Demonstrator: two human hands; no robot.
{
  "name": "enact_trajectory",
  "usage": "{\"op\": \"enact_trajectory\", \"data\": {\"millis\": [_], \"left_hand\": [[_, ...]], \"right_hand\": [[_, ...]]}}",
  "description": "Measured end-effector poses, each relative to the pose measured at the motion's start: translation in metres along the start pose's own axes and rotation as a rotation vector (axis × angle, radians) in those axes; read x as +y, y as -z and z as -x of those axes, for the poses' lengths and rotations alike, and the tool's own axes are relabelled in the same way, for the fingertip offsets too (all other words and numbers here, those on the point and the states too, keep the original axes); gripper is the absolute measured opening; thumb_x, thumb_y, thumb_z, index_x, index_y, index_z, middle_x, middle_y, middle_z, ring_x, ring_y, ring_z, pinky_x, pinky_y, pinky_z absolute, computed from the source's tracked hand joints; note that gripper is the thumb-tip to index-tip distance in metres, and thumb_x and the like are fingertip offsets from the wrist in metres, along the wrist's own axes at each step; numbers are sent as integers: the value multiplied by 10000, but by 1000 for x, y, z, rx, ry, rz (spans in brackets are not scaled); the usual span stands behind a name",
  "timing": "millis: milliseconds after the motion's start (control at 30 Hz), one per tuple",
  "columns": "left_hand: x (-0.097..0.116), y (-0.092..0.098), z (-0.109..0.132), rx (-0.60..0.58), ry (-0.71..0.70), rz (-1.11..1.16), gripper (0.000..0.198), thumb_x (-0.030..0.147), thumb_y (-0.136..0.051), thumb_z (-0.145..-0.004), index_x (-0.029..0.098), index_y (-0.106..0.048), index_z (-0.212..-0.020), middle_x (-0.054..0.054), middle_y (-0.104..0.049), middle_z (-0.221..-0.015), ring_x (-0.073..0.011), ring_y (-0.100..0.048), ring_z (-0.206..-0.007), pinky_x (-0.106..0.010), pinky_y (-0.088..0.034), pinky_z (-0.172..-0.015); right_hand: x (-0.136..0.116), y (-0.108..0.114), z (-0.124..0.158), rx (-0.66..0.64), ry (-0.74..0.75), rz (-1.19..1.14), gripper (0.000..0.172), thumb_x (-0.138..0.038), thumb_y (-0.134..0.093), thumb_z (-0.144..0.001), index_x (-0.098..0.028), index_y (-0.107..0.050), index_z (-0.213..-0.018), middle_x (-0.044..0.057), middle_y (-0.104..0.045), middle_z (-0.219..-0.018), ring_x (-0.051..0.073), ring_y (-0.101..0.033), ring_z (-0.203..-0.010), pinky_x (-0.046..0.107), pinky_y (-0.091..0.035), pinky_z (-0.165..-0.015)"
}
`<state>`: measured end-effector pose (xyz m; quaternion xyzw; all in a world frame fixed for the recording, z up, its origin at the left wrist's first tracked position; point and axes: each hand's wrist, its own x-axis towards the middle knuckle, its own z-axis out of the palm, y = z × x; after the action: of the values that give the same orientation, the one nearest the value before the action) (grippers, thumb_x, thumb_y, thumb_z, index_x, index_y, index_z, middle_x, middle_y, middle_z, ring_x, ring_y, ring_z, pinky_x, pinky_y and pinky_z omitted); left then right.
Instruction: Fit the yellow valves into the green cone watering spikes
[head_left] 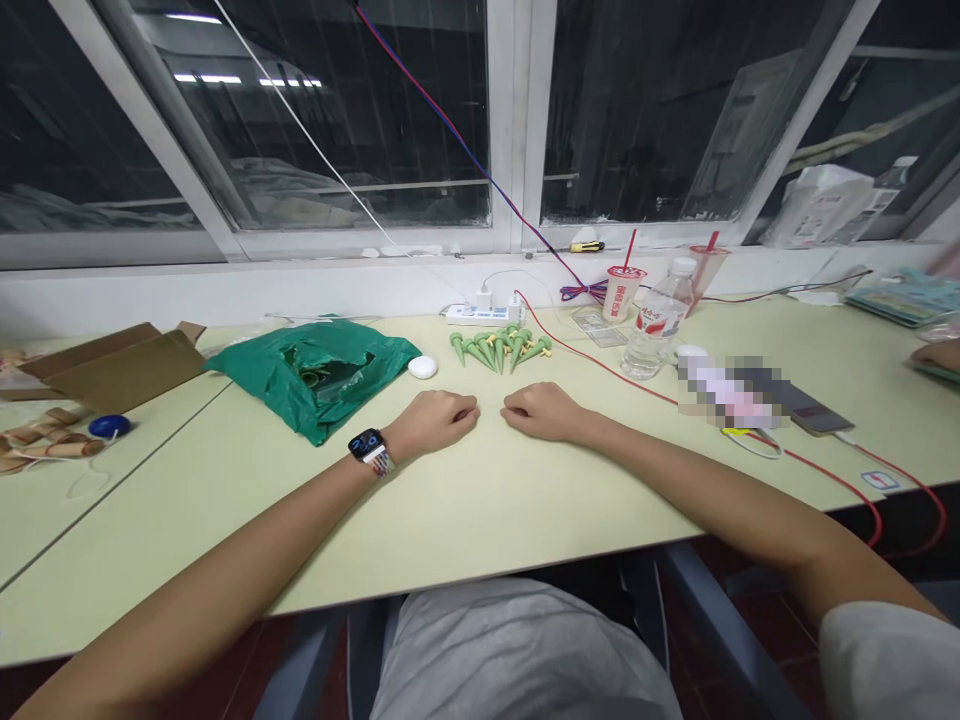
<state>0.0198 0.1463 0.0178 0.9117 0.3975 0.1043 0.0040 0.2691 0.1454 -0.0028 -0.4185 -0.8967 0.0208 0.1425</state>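
Right now, hands: the left hand (pixel 431 420) and the right hand (pixel 541 411) lie curled on the bench (pixel 465 520), just apart, knuckles facing each other, and neither holds anything.
Left wrist: a black watch (pixel 367 447) with a lit screen and a patterned strap.
Nearest to the hands: a loose pile of green plastic spikes (pixel 499 348) with yellow tops lies on the bench, just ahead of both hands and not touching them.
Left of the spikes: a small white round object (pixel 423 367) sits beside a torn green plastic bag (pixel 315 378), which is near the left hand.
Behind the spikes: a white power strip (pixel 480 316) with 2 plugs in it stands by the wall under the window.
Right side: a water bottle (pixel 656 322) stands beside a paper cup (pixel 622 295) with a red straw. Further along, a phone (pixel 817 414) lies partly under a blurred patch (pixel 731 392), and a red cable (pixel 600 370) runs across the bench.
Far left: a cardboard box (pixel 112 366) lies near a blue ball (pixel 109 426) and some brown strips (pixel 52 445).
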Motion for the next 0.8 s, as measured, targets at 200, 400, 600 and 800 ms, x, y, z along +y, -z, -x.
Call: {"op": "enact_trajectory", "data": {"millis": [200,400,600,800], "left_hand": [[0,-1,0,9,-4,2,345,368,-442,-1027,225,-516,-721,-20,-599,-648,-192,-515,-586,-350,-220,-595],[-1,-2,1,11,-1,3,337,357,-448,-1022,225,-541,-727,-22,-608,-648,-194,-533,-595,-346,-227,-598],[0,-3,2,14,-4,3,334,343,-447,-1021,223,-527,-720,-20,-614,-655,-188,-534,-598,-341,-234,-602],[1,-3,4,2,3,-8,335,332,-424,-1028,222,-552,-739,-29,-633,-662,-191,-548,-601,-345,-244,-602]], "right_hand": [[0,-1,0,2,7,5,355,-333,-471,-1024,-208,-578,-710,17,-661,-720,162,-517,-665,305,-238,-623],[3,-2,0,136,1,50,294,-324,-437,-1044,-200,-644,-875,59,-692,-878,189,-556,-782,308,-308,-687],[11,10,-56,372,44,132,325,-285,-427,-1040,-150,-703,-1146,148,-686,-1150,281,-517,-1125,362,-369,-954],[15,6,-151,155,-155,44,455,-356,-542,-989,-171,-656,-1389,147,-688,-1318,344,-500,-1268,412,-367,-1071]]}}
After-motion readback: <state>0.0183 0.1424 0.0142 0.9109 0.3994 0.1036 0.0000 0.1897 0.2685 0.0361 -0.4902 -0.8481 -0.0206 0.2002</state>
